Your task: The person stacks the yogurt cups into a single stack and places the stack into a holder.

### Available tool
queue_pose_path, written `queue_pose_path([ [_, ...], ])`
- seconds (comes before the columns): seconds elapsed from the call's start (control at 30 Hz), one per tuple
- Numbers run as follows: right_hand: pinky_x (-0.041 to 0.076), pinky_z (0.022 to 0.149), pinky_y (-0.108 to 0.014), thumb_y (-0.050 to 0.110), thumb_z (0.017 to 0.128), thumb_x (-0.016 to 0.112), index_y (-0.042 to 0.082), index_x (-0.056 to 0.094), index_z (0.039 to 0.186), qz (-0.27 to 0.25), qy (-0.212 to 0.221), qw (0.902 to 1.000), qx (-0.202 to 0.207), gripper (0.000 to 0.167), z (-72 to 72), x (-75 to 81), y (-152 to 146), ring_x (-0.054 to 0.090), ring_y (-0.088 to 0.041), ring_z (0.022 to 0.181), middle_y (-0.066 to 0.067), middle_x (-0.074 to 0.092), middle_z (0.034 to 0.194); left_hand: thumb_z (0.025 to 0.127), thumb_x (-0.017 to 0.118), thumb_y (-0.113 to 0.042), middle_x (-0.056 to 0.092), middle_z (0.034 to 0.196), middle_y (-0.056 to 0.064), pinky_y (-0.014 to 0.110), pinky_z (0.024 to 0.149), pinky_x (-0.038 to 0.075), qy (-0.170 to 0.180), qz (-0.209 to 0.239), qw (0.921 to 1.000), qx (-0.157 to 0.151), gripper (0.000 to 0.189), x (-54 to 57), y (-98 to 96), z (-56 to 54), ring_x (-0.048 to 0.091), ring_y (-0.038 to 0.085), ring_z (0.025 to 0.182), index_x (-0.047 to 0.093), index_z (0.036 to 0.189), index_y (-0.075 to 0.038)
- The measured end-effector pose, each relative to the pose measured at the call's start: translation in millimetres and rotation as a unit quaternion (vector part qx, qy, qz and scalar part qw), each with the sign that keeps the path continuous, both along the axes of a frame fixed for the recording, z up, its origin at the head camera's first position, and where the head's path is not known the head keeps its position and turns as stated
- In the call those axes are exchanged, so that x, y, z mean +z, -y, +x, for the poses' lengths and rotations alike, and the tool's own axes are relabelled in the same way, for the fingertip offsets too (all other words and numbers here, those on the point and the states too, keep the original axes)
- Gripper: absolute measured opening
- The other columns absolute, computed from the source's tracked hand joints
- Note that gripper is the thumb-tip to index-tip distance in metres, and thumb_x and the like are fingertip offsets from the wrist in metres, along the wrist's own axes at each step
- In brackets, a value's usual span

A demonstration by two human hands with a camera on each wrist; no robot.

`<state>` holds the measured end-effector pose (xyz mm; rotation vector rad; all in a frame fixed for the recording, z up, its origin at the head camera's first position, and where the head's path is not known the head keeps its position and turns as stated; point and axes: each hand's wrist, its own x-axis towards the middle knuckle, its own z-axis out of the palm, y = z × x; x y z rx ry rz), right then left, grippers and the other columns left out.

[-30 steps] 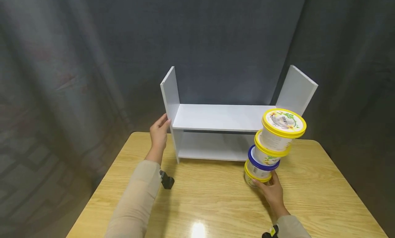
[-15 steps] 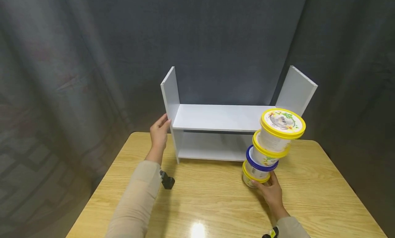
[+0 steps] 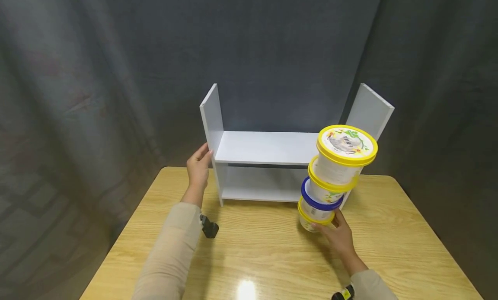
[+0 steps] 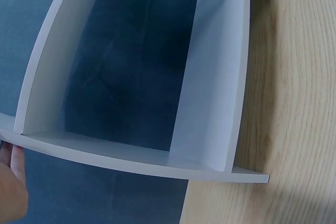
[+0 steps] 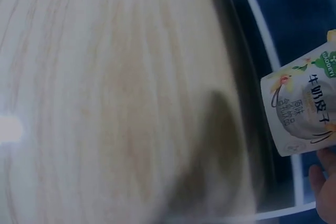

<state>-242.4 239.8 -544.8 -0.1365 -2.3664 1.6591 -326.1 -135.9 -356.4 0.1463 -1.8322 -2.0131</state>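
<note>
My right hand [image 3: 342, 239] grips the lowest tub [image 3: 307, 223] of a leaning stack, thumb at its front and fingers round its right side. Higher up come a blue-lidded tub [image 3: 317, 212], a yellow-lidded tub [image 3: 327, 194] and a top tub [image 3: 338, 170] with a printed, yellow-rimmed lid. In the right wrist view the lowest tub [image 5: 299, 106] shows a flower print, and the fingertips lie at its lower edge. With its fingers extended, my left hand [image 3: 198, 168] touches the outer side of the left panel [image 3: 212, 118] of a white shelf unit [image 3: 266, 148].
The shelf unit stands at the back of a wooden table [image 3: 249, 239], its lower board [image 3: 260, 185] close above the tabletop. Its right panel [image 3: 367, 112] is partly hidden by the tubs. A grey curtain [image 3: 288, 53] hangs behind.
The stack of tubs has moved left and slightly up with my right hand, overlapping more of the shelf unit. My left hand stays against the left panel. The head view has shifted slightly.
</note>
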Motion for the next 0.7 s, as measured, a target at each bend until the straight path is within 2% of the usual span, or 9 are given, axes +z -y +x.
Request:
queue_pose_path([
  [0.07,0.038,0.084,-0.046,0.034,0.065,0.074,0.038,0.028,0.131,0.009,-0.012,0.9999,0.008,0.081,-0.9,2.4,-1,0.038,-0.027,0.112,-0.007,0.042,0.125,0.082,0.058,-0.01,0.052,0.117,0.01,0.021,0.087,0.04,-0.002,-0.002,1.0,0.003,0.036,-4.1,0.2,-3.0,0.049,0.017,0.106,0.053,0.117,-0.005],
  [0.1,0.038,0.085,-0.045,0.035,0.065,0.074,0.037,0.027,0.132,0.015,-0.01,0.9998,0.013,0.081,1.2,8.9,1,0.038,-0.027,0.112,-0.007,0.042,0.125,0.082,0.059,-0.01,0.053,0.117,0.009,0.021,0.086,0.04,0.0,-0.003,1.0,0.006,0.035,-4.2,-0.3,-3.2,0.049,0.016,0.106,0.054,0.117,-0.006],
  [0.3,0.036,0.087,-0.047,0.027,0.069,0.072,0.016,0.025,0.136,0.012,0.028,0.9982,0.052,0.083,23.1,76.3,21,0.037,-0.031,0.112,-0.015,0.04,0.126,0.083,0.058,-0.013,0.053,0.118,0.008,0.024,0.088,0.039,0.0,-0.013,0.9998,0.014,0.035,-7.8,-2.5,-5.9,0.048,0.016,0.108,0.054,0.117,-0.007],
  [0.37,0.034,0.088,-0.05,0.023,0.07,0.072,0.013,0.023,0.136,0.0,0.032,0.9971,0.07,0.082,26.7,94.0,23,0.035,-0.034,0.113,-0.017,0.039,0.127,0.083,0.058,-0.013,0.053,0.118,0.008,0.024,0.088,0.039,-0.003,-0.012,0.9998,0.014,0.035,-8.4,-3.3,-6.2,0.047,0.017,0.108,0.054,0.117,-0.007],
  [0.5,0.036,0.087,-0.048,0.024,0.071,0.071,0.014,0.026,0.135,0.008,0.03,0.9964,0.079,0.079,27.4,113.4,23,0.037,-0.032,0.112,-0.015,0.04,0.127,0.082,0.059,-0.014,0.053,0.117,0.007,0.023,0.088,0.04,0.002,-0.01,0.9999,0.013,0.035,-10.4,-4.0,-7.1,0.048,0.016,0.107,0.054,0.117,-0.008],
  [0.7,0.039,0.083,-0.049,0.027,0.071,0.071,0.015,0.026,0.135,0.042,0.018,0.9955,0.083,0.079,26.1,131.4,21,0.04,-0.035,0.109,-0.015,0.041,0.125,0.082,0.059,-0.016,0.051,0.119,0.007,0.023,0.089,0.039,0.008,-0.022,0.9997,0.011,0.036,-12.8,-3.4,-8.3,0.046,0.016,0.109,0.054,0.118,-0.01],
])
